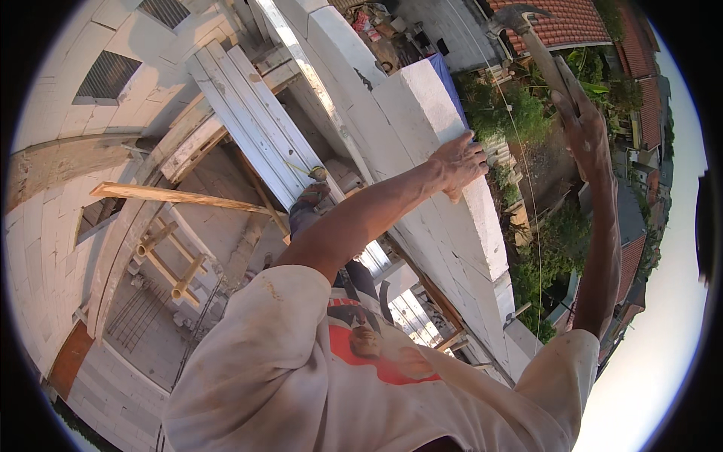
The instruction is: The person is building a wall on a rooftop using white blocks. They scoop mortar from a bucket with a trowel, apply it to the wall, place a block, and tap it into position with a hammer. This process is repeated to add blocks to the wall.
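A row of white lightweight concrete blocks forms the wall top in front of me. My left hand (458, 164) lies across one white block (429, 94), its fingers curled together over the far edge. Raised at the upper right, my right hand (589, 135) is closed round the handle of a claw hammer (550, 64). The hammer's metal head is up and away from the blocks. A thin string (533, 203) runs along the outer side of the wall, between the blocks and my right arm.
Ribbed metal planks (260, 124) form a platform at my feet, on the inner side. A loose wooden board (177, 196) juts out at left above a deep drop to a lower floor. Outside the wall are plants (520, 113) and tiled roofs (565, 22) far below.
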`<state>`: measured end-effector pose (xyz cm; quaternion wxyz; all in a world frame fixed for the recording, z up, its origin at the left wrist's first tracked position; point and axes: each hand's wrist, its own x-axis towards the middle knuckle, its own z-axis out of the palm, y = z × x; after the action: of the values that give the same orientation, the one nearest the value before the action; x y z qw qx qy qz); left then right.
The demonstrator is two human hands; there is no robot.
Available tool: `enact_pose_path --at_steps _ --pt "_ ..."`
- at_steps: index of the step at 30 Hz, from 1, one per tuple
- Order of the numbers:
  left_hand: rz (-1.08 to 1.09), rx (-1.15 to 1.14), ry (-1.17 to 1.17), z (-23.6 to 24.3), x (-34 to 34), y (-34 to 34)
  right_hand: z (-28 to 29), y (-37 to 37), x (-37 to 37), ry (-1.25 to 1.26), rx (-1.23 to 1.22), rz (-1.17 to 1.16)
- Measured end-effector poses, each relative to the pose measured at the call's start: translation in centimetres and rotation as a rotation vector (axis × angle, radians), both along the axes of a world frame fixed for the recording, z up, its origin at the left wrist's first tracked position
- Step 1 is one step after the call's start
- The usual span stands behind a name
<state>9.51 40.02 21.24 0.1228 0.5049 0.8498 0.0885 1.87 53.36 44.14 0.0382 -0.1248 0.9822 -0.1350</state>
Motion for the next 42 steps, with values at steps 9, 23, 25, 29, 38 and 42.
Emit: enact_pose_path --at_steps 9,23,25,29,38,42 --pt "0.018 -0.042 0.033 0.3 -0.5 -1.2 -12.2 -12.4 -20.7 -0.044 0.241 0.566" --pt "0.058 0.020 0.028 0.2 -0.7 -1.9 -14.4 -20.7 -19.2 -0.286 0.337 0.395" --pt "0.047 0.007 0.023 0.2 -0.6 -1.6 -17.0 -19.0 -18.5 -0.165 0.109 0.444" --pt "0.000 0.109 0.037 0.5 0.3 -1.4 -19.5 -14.3 -19.0 -0.586 0.626 0.436" --pt "0.053 0.152 -0.053 -0.9 -0.8 -0.4 -2.2 -8.8 -8.9 -0.112 -0.041 0.314" --pt "0.054 0.175 -0.061 -0.5 -0.2 0.6 4.7 -3.5 1.3 0.121 -0.288 0.044"
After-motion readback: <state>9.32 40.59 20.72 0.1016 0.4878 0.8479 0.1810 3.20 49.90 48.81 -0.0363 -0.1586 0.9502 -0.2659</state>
